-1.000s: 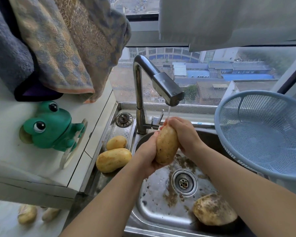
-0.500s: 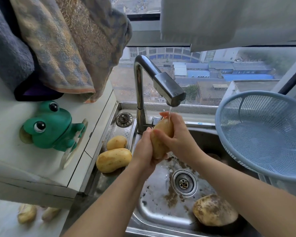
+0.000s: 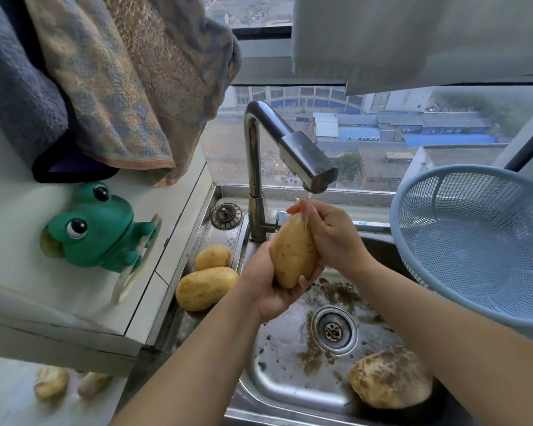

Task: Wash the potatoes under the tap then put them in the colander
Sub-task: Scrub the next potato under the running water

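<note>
A long yellow potato [image 3: 293,253] stands nearly upright under the thin stream from the steel tap [image 3: 308,162]. My left hand [image 3: 266,284] cups and grips its lower end from the left. My right hand [image 3: 330,233] wraps around its upper right side. Two clean-looking potatoes [image 3: 206,287] [image 3: 213,256] lie on the ledge left of the basin. A dirty potato [image 3: 390,382] rests in the basin's near right corner. The pale blue colander [image 3: 480,241] sits empty at the right, tilted over the sink edge.
The steel sink [image 3: 286,358] has soil scattered around its drain [image 3: 334,330]. A green frog figure [image 3: 96,230] hangs on the white cabinet at left, under hanging towels [image 3: 120,87]. Two pale objects [image 3: 51,382] lie on the floor at lower left.
The potato has turned in my hands and now shows its broad face. My right hand slid from its front to the upper right side, and my left hand dropped toward the lower end.
</note>
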Action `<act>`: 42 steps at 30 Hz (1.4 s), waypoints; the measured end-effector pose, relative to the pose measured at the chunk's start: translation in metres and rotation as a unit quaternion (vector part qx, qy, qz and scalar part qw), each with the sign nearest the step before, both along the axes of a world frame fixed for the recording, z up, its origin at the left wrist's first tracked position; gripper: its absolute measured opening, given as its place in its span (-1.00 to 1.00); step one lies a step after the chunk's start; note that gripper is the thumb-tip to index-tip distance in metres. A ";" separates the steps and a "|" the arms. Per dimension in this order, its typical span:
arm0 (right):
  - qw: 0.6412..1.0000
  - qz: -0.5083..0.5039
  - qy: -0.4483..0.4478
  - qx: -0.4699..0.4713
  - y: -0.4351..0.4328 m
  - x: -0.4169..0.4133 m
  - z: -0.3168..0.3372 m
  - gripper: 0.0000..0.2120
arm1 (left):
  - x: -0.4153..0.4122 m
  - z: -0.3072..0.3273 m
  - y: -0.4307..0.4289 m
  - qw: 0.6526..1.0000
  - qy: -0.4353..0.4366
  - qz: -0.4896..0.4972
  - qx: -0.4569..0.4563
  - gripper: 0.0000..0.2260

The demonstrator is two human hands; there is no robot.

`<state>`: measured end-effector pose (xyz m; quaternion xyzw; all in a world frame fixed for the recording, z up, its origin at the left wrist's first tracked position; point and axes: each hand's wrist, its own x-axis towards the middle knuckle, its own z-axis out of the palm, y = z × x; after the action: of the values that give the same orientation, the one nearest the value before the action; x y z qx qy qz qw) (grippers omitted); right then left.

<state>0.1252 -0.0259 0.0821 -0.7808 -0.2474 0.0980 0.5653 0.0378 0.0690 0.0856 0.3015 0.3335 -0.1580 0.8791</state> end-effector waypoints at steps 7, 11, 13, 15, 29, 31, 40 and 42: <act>0.970 0.185 -0.065 -0.142 -0.014 -0.001 0.011 -0.44 | -0.003 -0.005 0.011 0.992 0.008 -0.019 -0.121 -0.61; 0.990 0.114 -0.027 -0.081 -0.009 0.006 0.007 -0.84 | 0.004 -0.004 0.008 0.994 0.021 -0.009 -0.107 -0.47; 0.996 0.060 -0.021 -0.057 -0.008 0.010 0.002 -0.86 | 0.005 0.001 0.005 0.997 0.016 0.011 -0.076 -0.42; 0.998 0.025 -0.016 -0.050 -0.008 0.011 -0.004 -0.78 | 0.006 0.003 0.000 0.999 -0.001 0.039 0.020 -0.50; 0.918 0.225 0.327 -0.002 -0.036 0.031 0.012 -0.46 | 0.002 -0.009 0.001 0.977 -0.088 0.037 0.188 -0.67; 0.934 0.199 0.295 -0.023 -0.031 0.027 0.014 -0.56 | 0.004 -0.010 0.001 0.973 -0.091 0.039 0.207 -0.69; 0.918 0.216 0.333 -0.015 -0.032 0.030 0.017 -0.46 | 0.001 -0.008 0.003 0.968 -0.102 0.028 0.230 -0.84; 0.925 0.206 0.320 -0.004 -0.031 0.027 0.017 -0.51 | 0.002 -0.009 0.002 0.964 -0.105 0.027 0.244 -0.81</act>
<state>0.1524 -0.0565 0.0989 -0.6421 -0.2087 0.4577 0.5785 0.0401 0.0706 0.0771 0.5123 0.2758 -0.0154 0.8132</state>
